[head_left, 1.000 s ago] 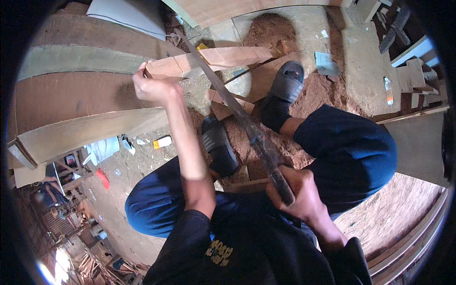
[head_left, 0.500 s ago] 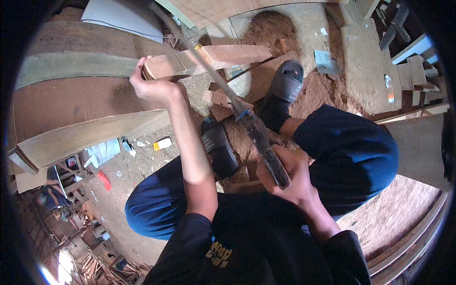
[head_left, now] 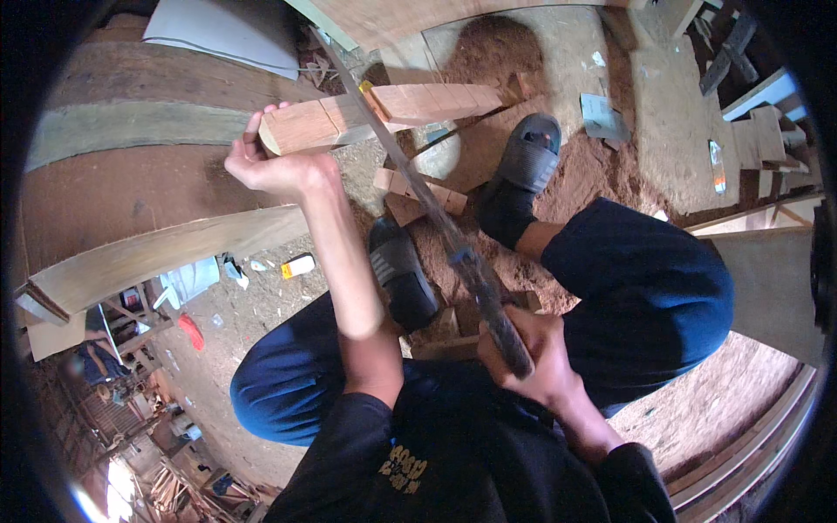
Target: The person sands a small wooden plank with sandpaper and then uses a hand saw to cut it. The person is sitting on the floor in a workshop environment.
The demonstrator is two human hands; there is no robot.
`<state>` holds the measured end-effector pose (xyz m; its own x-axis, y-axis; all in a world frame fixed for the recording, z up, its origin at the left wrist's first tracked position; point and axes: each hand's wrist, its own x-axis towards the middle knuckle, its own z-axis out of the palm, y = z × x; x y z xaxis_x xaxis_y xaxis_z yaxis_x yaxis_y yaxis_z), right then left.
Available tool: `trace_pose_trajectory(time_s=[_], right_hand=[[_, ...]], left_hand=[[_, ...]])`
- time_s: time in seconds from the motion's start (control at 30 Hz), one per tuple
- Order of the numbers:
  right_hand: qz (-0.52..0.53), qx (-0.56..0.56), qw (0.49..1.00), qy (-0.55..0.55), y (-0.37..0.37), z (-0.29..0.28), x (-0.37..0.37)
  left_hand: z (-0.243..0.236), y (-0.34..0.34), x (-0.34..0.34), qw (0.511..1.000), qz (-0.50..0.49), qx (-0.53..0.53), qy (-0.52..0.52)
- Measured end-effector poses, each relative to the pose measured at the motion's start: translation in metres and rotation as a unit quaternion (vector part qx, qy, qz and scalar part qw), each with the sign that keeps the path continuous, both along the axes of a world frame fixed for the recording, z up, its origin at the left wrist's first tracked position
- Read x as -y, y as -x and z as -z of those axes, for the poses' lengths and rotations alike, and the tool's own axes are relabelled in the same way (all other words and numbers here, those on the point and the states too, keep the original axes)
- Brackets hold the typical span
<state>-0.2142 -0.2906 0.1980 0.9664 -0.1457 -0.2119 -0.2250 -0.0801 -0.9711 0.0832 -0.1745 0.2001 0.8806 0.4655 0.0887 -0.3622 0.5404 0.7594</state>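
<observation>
My left hand cups the near left end of a reddish wooden block, its fingers curled behind the end. Several thin cuts and one wider notch run across the block. My right hand is closed round the dark handle of a long, narrow-bladed tool, which has a blue binding where the blade begins. The blade slants up and left across the block, close to the wide notch; I cannot tell whether it touches. Seen nearly edge-on, the blade does not show its teeth or edge clearly.
Small wood pieces lie between my sandalled feet, amid reddish sawdust. A large plank structure stands at the left, and a wooden panel at the far side. Stacked boards line the lower right. Another person is at far left.
My right hand has drawn the bladed tool back toward my body, down and slightly right. My left hand and the block's near end have shifted slightly left.
</observation>
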Motion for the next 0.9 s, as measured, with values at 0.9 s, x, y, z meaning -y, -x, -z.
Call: trace_pose_trajectory(time_s=[0.9], right_hand=[[0.035, -0.057, 0.998, 0.000, -0.024, -0.002, 0.002]], left_hand=[[-0.012, 0.010, 0.023, 0.999, 0.009, 0.009, -0.030]])
